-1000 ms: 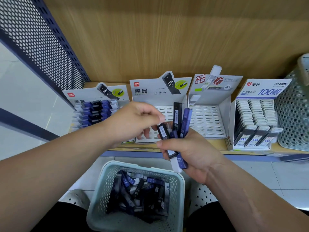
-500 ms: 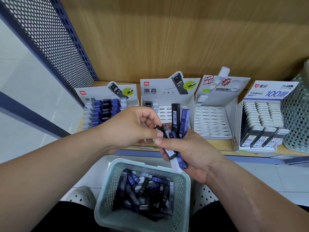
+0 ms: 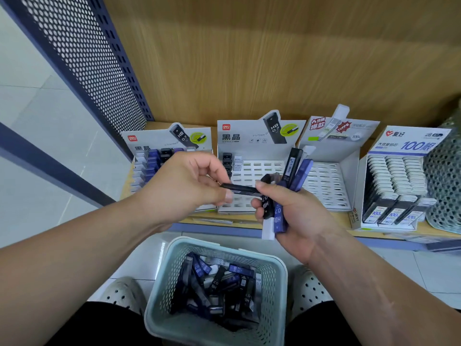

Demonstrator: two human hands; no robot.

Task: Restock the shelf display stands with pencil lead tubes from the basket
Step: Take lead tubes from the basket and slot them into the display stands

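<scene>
While right hand [image 3: 299, 216] grips tube bundle [image 3: 295, 168], left hand [image 3: 184, 186] pinches 1 black tube [image 3: 240, 189] above basket [image 3: 280, 267].

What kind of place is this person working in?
Most likely a stationery shop: printed cardboard display stands of pencil lead tubes stand in a row on a wooden shelf, and a basket of more tubes sits below, seemingly for restocking.
</scene>
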